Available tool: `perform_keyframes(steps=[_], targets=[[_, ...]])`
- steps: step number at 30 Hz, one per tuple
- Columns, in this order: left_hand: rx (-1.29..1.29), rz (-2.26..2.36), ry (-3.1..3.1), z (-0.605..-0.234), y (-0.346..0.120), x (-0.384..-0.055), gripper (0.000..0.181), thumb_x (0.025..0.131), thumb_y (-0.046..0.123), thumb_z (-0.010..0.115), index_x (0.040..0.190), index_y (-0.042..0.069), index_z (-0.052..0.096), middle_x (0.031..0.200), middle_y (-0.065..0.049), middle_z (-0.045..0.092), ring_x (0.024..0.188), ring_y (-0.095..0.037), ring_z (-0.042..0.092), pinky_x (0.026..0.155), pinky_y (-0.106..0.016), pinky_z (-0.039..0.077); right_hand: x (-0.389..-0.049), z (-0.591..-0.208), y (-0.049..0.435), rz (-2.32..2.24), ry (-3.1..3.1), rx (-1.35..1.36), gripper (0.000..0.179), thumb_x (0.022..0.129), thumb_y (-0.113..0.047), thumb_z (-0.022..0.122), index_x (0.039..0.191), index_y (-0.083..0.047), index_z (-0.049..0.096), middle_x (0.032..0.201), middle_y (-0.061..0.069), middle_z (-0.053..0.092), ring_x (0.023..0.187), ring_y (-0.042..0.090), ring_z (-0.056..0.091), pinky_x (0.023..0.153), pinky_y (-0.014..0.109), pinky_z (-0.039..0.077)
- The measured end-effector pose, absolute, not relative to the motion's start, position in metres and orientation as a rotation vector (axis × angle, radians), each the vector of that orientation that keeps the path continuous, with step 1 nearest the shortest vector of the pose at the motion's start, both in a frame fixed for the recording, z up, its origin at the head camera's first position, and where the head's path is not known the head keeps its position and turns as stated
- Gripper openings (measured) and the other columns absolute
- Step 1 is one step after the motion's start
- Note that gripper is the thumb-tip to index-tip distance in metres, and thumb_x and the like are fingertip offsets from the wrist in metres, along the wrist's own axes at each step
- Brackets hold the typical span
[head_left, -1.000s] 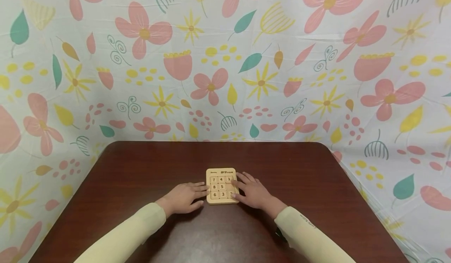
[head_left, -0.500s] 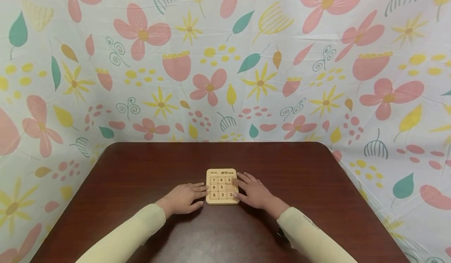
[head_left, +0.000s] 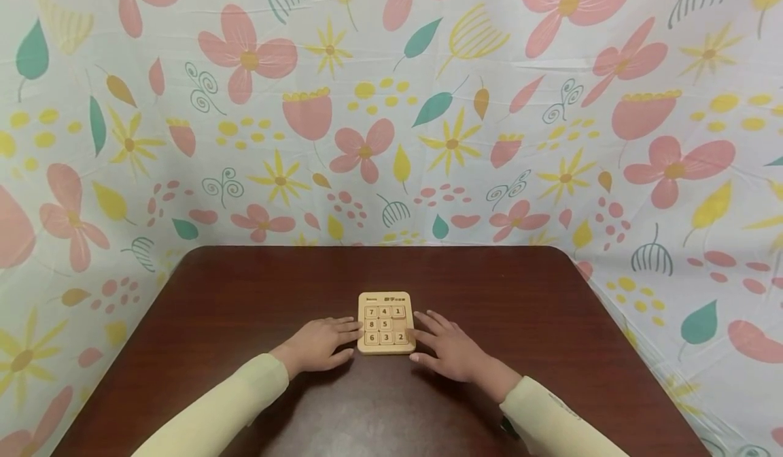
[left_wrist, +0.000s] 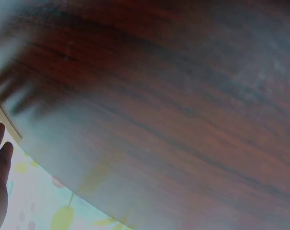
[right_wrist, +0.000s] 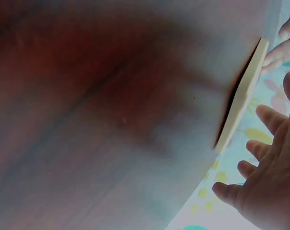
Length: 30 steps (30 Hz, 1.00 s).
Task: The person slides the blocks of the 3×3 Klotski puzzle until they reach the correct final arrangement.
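Observation:
A pale wooden number sliding puzzle (head_left: 385,298) lies flat on the dark table. Its tiles read 7, 4, 1 on top, then 8, 5 and a gap at the right, then 6, 3, 2. From the left, my left hand (head_left: 318,343) reaches in with straight fingers, their tips at the puzzle's left edge. My right hand (head_left: 451,349) is at the right side, fingers spread, one fingertip right at the edge near the 2 tile. In the right wrist view the puzzle (right_wrist: 243,96) shows edge-on, with the right hand (right_wrist: 274,177) beside it. Neither hand grips anything.
The reddish-brown wooden table (head_left: 257,280) has rounded far corners. Behind it and along both sides hangs a white cloth (head_left: 391,69) printed with flowers and leaves. Light yellow sleeves (head_left: 214,402) cover both forearms.
My right hand has drawn back to the right and slightly toward me, uncovering the 2 tile and the gap. The left hand and the puzzle have stayed in place.

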<state>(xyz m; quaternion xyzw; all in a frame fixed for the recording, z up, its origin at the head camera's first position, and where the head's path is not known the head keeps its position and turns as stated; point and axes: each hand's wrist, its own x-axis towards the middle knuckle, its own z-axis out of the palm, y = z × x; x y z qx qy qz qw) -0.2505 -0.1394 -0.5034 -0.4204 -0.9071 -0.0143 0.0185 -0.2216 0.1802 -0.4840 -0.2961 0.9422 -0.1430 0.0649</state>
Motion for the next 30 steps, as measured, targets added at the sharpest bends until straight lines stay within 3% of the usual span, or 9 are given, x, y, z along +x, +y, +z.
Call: perform_keyframes(steps=[19, 30], targets=[[-1.312, -0.074, -2.797, -0.504, -0.141, -0.251, 0.046, 0.100, 0.031, 0.056, 0.143, 0.015, 0.063, 0.149, -0.002, 0.061, 0.137, -0.024, 0.060, 0.108, -0.042, 0.053, -0.205, -0.495, 0.174, -0.384, 2.802, -0.800, 0.061, 0.101, -0.053, 0.055, 0.153, -0.021, 0.050, 0.168, 0.014, 0.033, 0.155, 0.044, 0.029, 0.112, 0.075, 0.034], [-1.304, -0.089, -2.849, -0.503, -0.141, -0.252, 0.048, 0.100, 0.029, 0.056, 0.145, 0.015, 0.060, 0.152, -0.002, 0.058, 0.140, -0.024, 0.057, 0.111, -0.041, 0.051, -0.202, -0.490, 0.167, -0.443, 2.775, -0.797, 0.066, 0.099, -0.051, 0.059, 0.152, -0.012, 0.051, 0.165, 0.017, 0.036, 0.154, 0.048, 0.029, 0.111, 0.076, 0.034]])
